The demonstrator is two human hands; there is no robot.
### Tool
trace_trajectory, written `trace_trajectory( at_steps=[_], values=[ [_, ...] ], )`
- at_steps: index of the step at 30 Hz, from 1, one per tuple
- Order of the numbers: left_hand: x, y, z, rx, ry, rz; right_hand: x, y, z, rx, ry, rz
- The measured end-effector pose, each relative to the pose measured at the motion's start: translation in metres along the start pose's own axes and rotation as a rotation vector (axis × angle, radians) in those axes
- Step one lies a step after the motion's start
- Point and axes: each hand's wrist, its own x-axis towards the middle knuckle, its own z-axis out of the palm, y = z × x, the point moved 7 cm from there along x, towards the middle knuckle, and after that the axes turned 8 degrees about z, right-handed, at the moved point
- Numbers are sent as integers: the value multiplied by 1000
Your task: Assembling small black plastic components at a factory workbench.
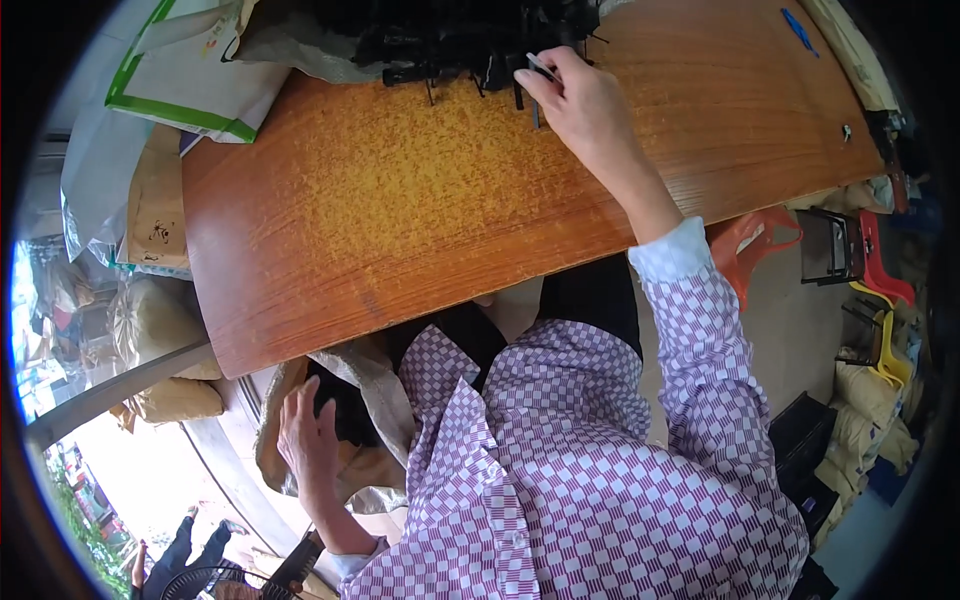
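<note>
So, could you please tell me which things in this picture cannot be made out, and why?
All in the head view:
Thin grey piece in the right hand: partly covered by that hand, too small to identify.
Black pile: cut off by the upper edge; its dark pieces merge together.
Open sack by the left hand: its contents are lost in shadow.
Small item on the table's right side: too tiny to name.

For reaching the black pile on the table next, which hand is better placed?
Probably the right hand: it is at the edge of the black pile, though pinching a slim grey item. The left hand is farther away, down by the open sack.
</note>
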Motion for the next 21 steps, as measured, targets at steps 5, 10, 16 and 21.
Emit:
trace_trajectory(
  at_steps=[5,10,16,21],
  values=[
    [68,55,-25,-578,183,-26,7,17,22,-65,39,35],
    [142,134,-34,-796,125,191,-5,11,11,-175,155,59],
    [182,184,-17,-967,-44,332,-13,20,-3,-147,222,72],
    [195,188,7,-1221,-92,225,-19,24,-5,-186,177,2]
  ],
)
